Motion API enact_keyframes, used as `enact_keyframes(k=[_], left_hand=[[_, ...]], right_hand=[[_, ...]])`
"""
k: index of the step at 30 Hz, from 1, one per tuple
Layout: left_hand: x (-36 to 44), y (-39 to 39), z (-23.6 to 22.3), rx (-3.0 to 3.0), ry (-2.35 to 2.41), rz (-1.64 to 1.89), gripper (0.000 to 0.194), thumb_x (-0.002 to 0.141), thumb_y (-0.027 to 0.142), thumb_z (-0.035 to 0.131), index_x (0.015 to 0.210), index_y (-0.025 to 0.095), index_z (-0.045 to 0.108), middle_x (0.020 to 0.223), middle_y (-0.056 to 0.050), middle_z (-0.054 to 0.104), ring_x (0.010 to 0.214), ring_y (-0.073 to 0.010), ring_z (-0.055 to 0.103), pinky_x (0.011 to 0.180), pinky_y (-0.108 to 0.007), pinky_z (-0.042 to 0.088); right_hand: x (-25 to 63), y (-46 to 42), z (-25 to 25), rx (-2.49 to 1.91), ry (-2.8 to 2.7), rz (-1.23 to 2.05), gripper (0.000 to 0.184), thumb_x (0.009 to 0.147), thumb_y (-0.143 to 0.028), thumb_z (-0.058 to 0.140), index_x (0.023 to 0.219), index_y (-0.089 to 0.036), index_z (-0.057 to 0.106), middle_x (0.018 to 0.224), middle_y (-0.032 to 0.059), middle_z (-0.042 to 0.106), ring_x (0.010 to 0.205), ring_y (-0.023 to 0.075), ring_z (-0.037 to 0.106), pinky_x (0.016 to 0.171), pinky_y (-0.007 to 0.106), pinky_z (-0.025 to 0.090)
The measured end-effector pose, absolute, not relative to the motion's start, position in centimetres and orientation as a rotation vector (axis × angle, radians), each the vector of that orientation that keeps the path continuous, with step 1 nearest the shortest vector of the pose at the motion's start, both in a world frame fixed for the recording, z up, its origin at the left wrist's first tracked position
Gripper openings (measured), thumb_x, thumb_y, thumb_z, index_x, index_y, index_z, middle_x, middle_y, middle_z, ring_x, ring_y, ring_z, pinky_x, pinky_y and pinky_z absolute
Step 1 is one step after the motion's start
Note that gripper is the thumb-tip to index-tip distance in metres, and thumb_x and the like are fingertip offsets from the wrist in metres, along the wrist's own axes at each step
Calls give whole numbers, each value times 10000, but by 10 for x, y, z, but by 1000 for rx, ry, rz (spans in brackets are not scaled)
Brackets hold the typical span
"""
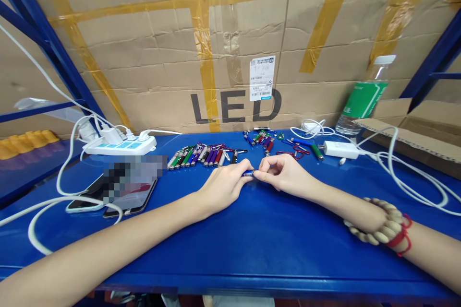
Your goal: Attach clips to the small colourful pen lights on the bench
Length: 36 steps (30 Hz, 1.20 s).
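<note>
Left fingers (243, 167) and right fingers (270, 160) partly hide 1 blue tube (248, 173).

left forearm (126, 249): bare | right forearm (345, 208): chunky pale bead bracelet (393, 218), red cord (398, 240)

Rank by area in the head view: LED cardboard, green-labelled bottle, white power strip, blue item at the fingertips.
1. LED cardboard
2. Green-labelled bottle
3. White power strip
4. Blue item, visible part only
</note>
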<state>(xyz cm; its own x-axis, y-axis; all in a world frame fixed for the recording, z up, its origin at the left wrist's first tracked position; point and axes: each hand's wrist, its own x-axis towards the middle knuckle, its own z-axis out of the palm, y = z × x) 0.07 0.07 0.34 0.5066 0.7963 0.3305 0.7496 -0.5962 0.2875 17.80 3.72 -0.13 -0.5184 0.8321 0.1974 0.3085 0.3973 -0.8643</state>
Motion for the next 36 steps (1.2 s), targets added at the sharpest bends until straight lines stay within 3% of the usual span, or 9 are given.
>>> enact_keyframes(k=[5,9,12,15,18,21,24,30,36], left_hand=[[1,2,4,2616,1297,727,257,898,236,356,1138,256,445,1112,-6,592,971,-175,575,811,-281,450],[0,3,2,2593,1344,822,253,901,245,338,1083,256,513,1058,0,613,936,-164,581,799,-259,452],[0,3,3,2544,1422,850,260,902,264,327,1083,249,513,1017,-12,623,877,-165,594,736,-248,458],[-1,3,4,2472,1484,836,260,903,273,315,1080,228,500,907,-20,641,807,-164,603,689,-246,449],[0,3,5,2418,1530,823,265,903,292,306,1085,219,484,831,-16,638,756,-163,602,668,-248,435],[1,2,6,2427,1533,803,265,900,321,301,1058,232,494,875,-13,636,768,-168,598,669,-252,421],[3,1,7,2447,1544,790,262,891,339,312,1029,244,514,887,-5,641,762,-172,596,655,-252,412],[5,-1,9,2451,1581,788,256,871,345,340,1011,251,532,811,12,657,688,-169,600,615,-247,412],[5,-2,9,2469,1577,776,247,872,341,346,1009,258,534,858,16,664,713,-170,610,626,-250,422]], right_hand=[[179,37,0,-982,-2015,1069,358,691,-482,604,605,-151,496,400,-64,410,327,46,358,344,167,242],[179,38,4,-1002,-2060,962,348,724,-489,567,658,-148,553,424,-53,446,343,53,390,362,172,283],[184,44,10,-1014,-2114,712,351,728,-503,555,753,-158,612,605,-1,575,431,79,483,431,202,383],[198,55,16,-1095,-2187,244,448,683,-537,585,987,-208,613,933,57,615,733,173,595,664,300,476],[215,68,16,-1323,-2287,-87,804,612,-610,602,1292,-229,405,1244,132,463,1117,312,455,913,468,363],[223,74,10,-1648,-2336,-74,894,654,-684,493,1383,-238,230,1386,169,274,1278,359,217,970,534,256],[218,72,6,-1941,-2266,-13,882,675,-727,404,1392,-262,186,1411,165,222,1295,391,122,966,542,240],[203,64,7,-2307,-2028,-61,952,648,-794,299,1390,-205,207,1400,196,221,1268,451,126,963,569,164],[213,68,8,-2296,-1943,-140,879,705,-735,326,1373,-168,261,1330,222,325,1226,418,258,875,515,316]])
